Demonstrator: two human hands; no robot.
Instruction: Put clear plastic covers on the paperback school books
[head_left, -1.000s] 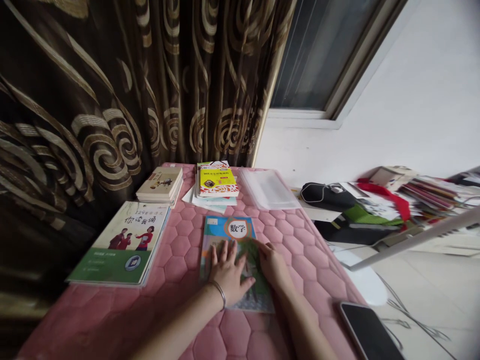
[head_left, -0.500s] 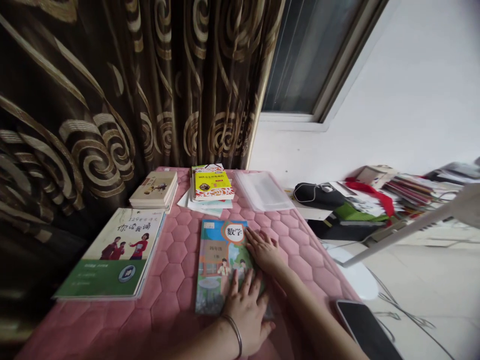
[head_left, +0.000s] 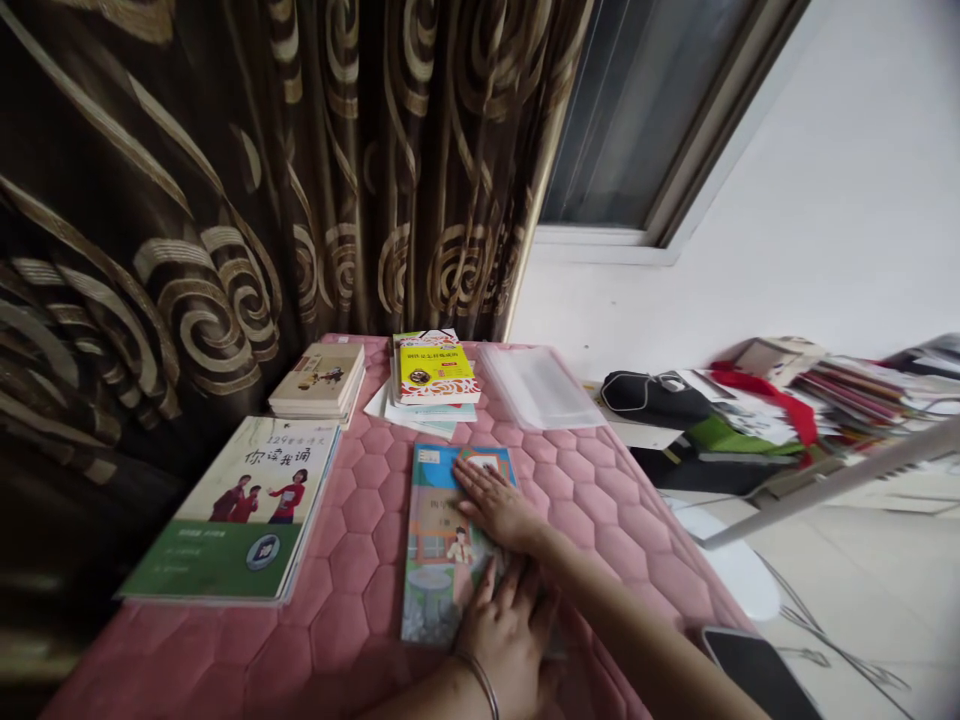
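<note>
Hands are open and flat on my book [head_left: 439, 565], just right of the green book [head_left: 240, 515]. My right hand [head_left: 495, 505] presses its far half, my left hand [head_left: 508, 625] its near end. I grip nothing; a lift would need an edge hold.

**A study corner in somebody's home**

I'm standing in what is looking like a lived-in room at home. A heavy brown curtain [head_left: 225, 200] with gold swirls is hanging beside a window [head_left: 637, 110] in a plain white wall [head_left: 825, 200]. A pink quilted cover [head_left: 360, 520] is lying over the table, and schoolbooks are sitting on it: a textbook [head_left: 439, 560], a green reader [head_left: 240, 520] and a yellow-topped stack [head_left: 435, 370]. To the right, a heap of papers and books [head_left: 825, 395] is sprawling untidily.
</note>
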